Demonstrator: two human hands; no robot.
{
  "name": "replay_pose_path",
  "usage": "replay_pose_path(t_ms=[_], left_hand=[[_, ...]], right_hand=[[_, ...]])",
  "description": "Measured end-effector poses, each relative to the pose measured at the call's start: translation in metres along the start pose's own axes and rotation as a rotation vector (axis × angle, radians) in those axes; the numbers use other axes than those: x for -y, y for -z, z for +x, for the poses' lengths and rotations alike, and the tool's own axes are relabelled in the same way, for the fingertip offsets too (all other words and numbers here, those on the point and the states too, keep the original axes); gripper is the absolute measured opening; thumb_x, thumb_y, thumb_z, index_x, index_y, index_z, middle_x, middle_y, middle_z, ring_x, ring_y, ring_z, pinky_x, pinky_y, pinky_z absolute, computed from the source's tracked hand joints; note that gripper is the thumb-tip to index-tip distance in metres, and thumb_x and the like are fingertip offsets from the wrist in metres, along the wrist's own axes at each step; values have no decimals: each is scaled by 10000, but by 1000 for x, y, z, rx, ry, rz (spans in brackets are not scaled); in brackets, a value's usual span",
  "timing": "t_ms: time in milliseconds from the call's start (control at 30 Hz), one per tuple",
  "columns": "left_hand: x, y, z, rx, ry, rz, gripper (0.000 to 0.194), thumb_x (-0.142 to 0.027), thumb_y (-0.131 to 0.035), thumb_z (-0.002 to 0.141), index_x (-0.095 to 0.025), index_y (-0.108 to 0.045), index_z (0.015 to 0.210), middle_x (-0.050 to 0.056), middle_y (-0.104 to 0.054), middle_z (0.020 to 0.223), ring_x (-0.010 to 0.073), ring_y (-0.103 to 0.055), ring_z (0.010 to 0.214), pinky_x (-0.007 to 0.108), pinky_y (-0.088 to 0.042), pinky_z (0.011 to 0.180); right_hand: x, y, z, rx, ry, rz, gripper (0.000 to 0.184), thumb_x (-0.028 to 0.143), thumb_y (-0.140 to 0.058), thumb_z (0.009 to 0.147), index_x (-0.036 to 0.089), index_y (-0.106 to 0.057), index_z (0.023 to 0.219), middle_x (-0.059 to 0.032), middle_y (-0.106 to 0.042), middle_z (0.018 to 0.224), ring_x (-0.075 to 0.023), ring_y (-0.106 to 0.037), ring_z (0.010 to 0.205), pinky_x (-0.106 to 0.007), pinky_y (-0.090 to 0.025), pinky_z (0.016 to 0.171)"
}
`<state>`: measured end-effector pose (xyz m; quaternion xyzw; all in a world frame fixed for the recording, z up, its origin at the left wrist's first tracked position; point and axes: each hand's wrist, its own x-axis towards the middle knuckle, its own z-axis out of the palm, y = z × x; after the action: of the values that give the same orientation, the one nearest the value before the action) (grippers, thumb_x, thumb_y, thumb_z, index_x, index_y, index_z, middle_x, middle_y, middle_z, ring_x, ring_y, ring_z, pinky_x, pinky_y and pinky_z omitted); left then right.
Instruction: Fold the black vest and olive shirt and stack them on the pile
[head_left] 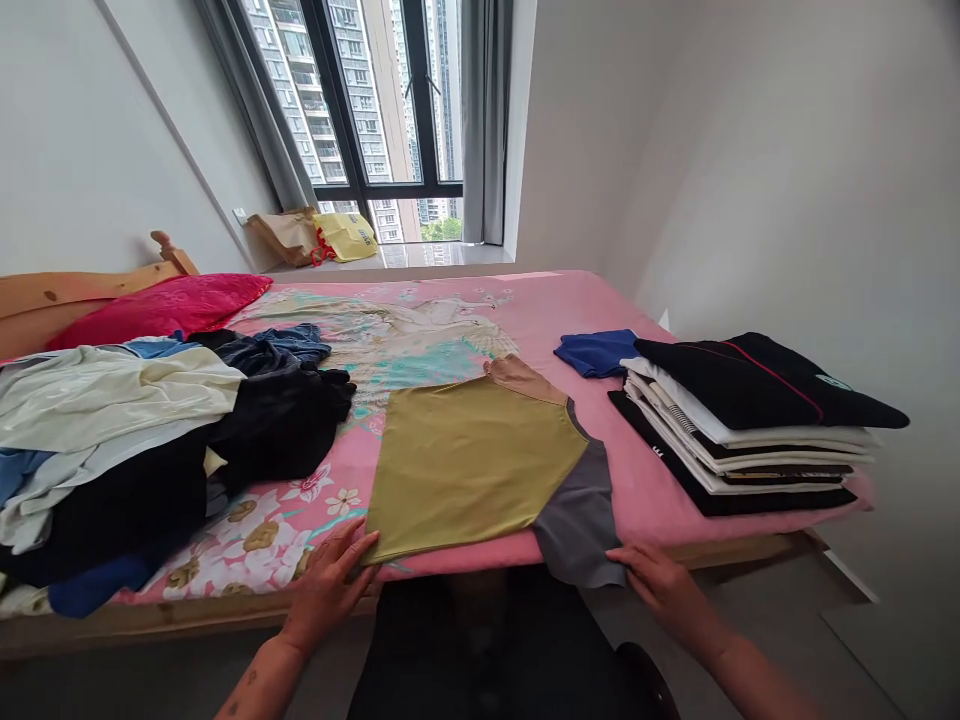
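An olive-yellow shirt [472, 462] with a grey sleeve [581, 520] and a tan collar lies flat on the near edge of the bed. My left hand [330, 582] rests on the sheet at the shirt's lower left corner, fingers stretched out and touching the hem. At the bed's edge my right hand [660, 585] lies with fingers extended on the end of the grey sleeve. Neither hand grips anything.
A heap of unfolded clothes [142, 450] covers the bed's left side, beside a magenta pillow [161, 305]. A stack of folded shirts [742, 425] sits at the right, a blue folded item [596, 352] behind it. The pink floral sheet [540, 310] spreads beyond. Bags [330, 238] rest on the windowsill.
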<state>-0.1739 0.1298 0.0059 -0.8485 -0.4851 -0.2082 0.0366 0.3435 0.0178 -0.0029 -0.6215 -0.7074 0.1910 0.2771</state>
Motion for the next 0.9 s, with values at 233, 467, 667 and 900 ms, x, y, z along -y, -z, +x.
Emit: replay_pose_path(t_ms=[233, 467, 667, 900], left_hand=[[-1, 0, 11, 33, 2, -86, 344, -232, -521, 791, -305, -624, 1111, 45, -502, 1334, 254, -464, 1213, 408, -401, 983], [-1, 2, 69, 43, 331, -418, 234, -339, -503, 777, -227, -663, 907, 37, -684, 1018, 205, -590, 995, 303, -436, 890], [10, -11, 129, 216, 744, -487, 395, -509, -485, 732, -189, -666, 878, -15, -687, 750, 189, -604, 734, 226, -416, 612], [15, -9, 124, 328, 755, -515, 434, -607, -566, 629, -185, -656, 667, -35, -597, 549, 174, -549, 604, 219, -351, 515]], right_hand=[[9, 7, 17, -200, 201, -5, 178, 216, -484, 807, 253, -624, 911, -60, -579, 1160, -252, -459, 1179, -445, -368, 999], [15, 30, 111, -199, -55, 185, 256, 395, -382, 876, 226, -528, 1001, -79, -625, 964, -213, -573, 951, -318, -443, 848], [-7, 33, 226, -160, -359, 149, 408, 520, -389, 848, 174, -597, 910, -64, -650, 812, -179, -571, 759, -262, -413, 685], [-46, 33, 199, 24, -505, 209, 495, 602, -439, 786, 150, -618, 692, -11, -557, 561, -110, -457, 480, -227, -309, 468]])
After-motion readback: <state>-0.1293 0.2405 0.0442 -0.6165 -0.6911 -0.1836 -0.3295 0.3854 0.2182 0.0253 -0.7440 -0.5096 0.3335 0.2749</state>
